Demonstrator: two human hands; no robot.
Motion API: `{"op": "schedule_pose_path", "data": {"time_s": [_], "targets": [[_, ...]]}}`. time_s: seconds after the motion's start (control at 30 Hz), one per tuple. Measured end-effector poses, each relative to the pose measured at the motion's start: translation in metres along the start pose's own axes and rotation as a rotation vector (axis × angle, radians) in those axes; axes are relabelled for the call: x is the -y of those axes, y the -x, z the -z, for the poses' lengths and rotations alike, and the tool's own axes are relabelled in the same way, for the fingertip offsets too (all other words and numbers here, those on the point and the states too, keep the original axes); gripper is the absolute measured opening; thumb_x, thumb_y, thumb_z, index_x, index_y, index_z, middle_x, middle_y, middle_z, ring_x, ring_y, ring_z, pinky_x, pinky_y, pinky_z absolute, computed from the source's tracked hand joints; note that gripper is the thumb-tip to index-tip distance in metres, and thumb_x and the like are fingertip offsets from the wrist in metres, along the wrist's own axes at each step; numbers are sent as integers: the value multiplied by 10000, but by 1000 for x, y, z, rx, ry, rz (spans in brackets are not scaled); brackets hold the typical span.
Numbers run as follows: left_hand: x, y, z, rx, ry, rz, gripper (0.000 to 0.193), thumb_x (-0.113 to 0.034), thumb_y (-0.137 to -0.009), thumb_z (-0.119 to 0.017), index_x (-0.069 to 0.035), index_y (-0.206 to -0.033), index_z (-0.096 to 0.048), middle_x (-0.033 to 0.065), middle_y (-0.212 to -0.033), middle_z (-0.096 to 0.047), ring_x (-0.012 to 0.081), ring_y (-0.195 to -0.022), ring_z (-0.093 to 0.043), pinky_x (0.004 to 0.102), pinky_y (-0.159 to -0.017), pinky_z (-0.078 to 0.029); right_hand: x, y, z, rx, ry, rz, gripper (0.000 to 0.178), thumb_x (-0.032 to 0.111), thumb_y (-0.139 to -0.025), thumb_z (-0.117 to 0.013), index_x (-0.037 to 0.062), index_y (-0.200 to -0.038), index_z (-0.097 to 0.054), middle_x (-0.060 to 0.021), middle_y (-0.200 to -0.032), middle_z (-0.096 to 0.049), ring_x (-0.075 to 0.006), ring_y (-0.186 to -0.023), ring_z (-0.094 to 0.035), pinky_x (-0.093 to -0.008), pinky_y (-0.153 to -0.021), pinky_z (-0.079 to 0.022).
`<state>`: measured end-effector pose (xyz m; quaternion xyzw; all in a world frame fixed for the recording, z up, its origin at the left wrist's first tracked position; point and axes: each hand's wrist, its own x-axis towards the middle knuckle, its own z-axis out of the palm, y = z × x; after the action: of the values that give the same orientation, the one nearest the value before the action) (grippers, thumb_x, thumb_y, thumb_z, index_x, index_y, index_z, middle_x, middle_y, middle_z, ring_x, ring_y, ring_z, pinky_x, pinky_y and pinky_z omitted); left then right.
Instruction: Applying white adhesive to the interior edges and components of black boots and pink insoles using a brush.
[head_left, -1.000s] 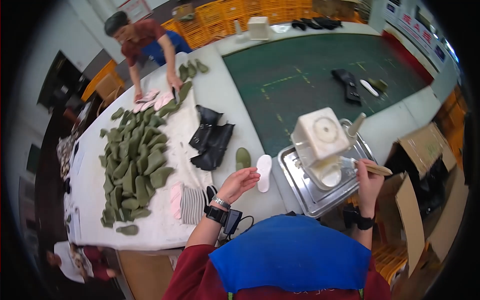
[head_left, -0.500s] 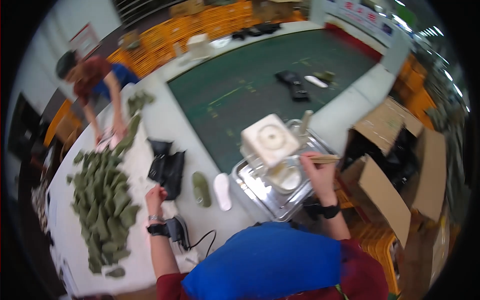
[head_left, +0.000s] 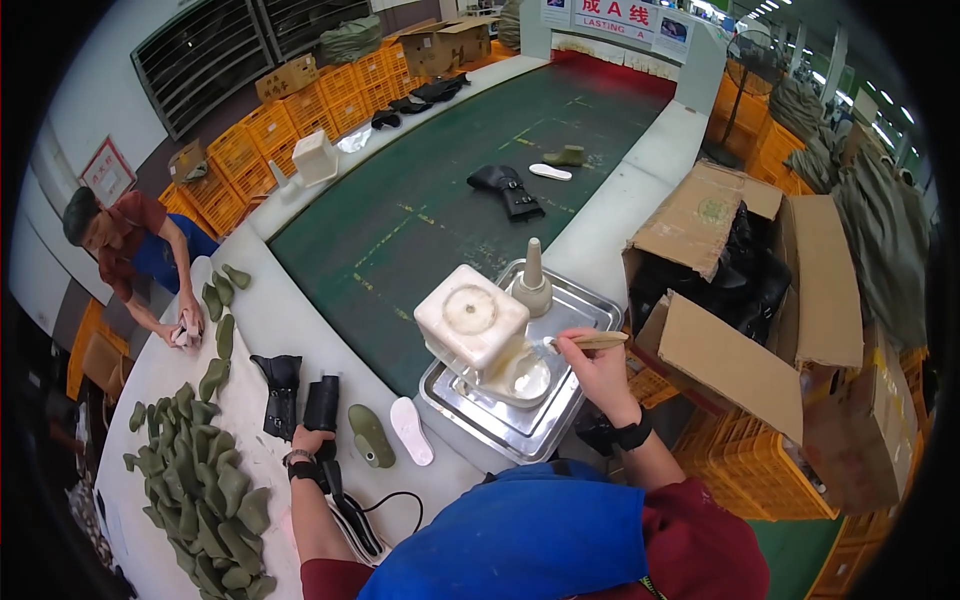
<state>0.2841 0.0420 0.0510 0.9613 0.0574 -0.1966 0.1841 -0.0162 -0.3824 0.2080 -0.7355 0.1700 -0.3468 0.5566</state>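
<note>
My right hand (head_left: 598, 380) pinches a brush (head_left: 592, 342) with a wooden handle, its pale tip beside a clear cup (head_left: 524, 378) of whitish stuff. The cup joins an upturned white plastic container (head_left: 470, 312) on a metal tray (head_left: 500, 436). My left hand (head_left: 312, 442) closes round the lower end of a black boot upper (head_left: 321, 402). Touching its left side lies another black boot upper (head_left: 280, 388) with straps. To the right are an olive shoe last (head_left: 371, 437) and a white insole (head_left: 411, 430). A black-and-white device (head_left: 355, 525) with a cord sits by my left wrist.
Olive shoe lasts (head_left: 200, 480) form a heap at left. A co-worker (head_left: 140, 235) handles a pinkish piece across the table. On the green conveyor (head_left: 430, 220) lie a boot upper (head_left: 506, 192), an insole and a last. An open carton (head_left: 735, 370) stands right; a cone-nozzled bottle (head_left: 532, 285) is on the tray.
My left hand has gone from loosely raised near the boot uppers to gripping one, which now lies apart at its top. My right hand still holds the brush near the cup. The view has shifted.
</note>
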Motion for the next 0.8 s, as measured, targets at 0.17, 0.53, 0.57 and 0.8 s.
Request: {"op": "schedule_pose_path", "data": {"time_s": [0.17, 0.53, 0.57, 0.8], "targets": [[46, 5, 11, 240, 661, -137, 486, -11, -631, -664, -8, -1100, -539, 107, -1014, -611, 224, -917, -598, 320, -813, -477, 0, -5, -10, 134, -131, -87, 134, 123, -853, -559, 5, -850, -621, -10, -730, -581, -87, -667, -532, -216, -632, -438], [-119, 156, 26, 621, 1964, -773, 605, -29, -706, -664, -151, -1257, -443, 53, -1240, -482, 246, -1167, -441, 459, -1011, -312, 13, -19, -76, 554, -107, 195, 178, 110, -844, -568, 32, -997, -611, -27, -861, -587, -83, -764, -542, -223, -685, -443], [-124, 162, 20, 526, 1883, -811, 616, -7, -710, -657, -130, -1269, -430, 55, -1244, -481, 234, -1174, -436, 448, -1015, -313, 23, -15, -85, 628, -173, 77, 212, 120, -843, -576, 26, -1033, -591, -21, -843, -571, -72, -745, -524, -216, -664, -435], [-160, 206, 13, 251, 1678, -846, 920, 127, -696, -621, -251, -1400, -165, 24, -1271, -412, 184, -1170, -422, 388, -1011, -317, 30, -2, -105, 625, -334, -255, 376, 148, -849, -581, 56, -1190, -453, 20, -720, -522, -39, -623, -456, -188, -549, -375]]}}
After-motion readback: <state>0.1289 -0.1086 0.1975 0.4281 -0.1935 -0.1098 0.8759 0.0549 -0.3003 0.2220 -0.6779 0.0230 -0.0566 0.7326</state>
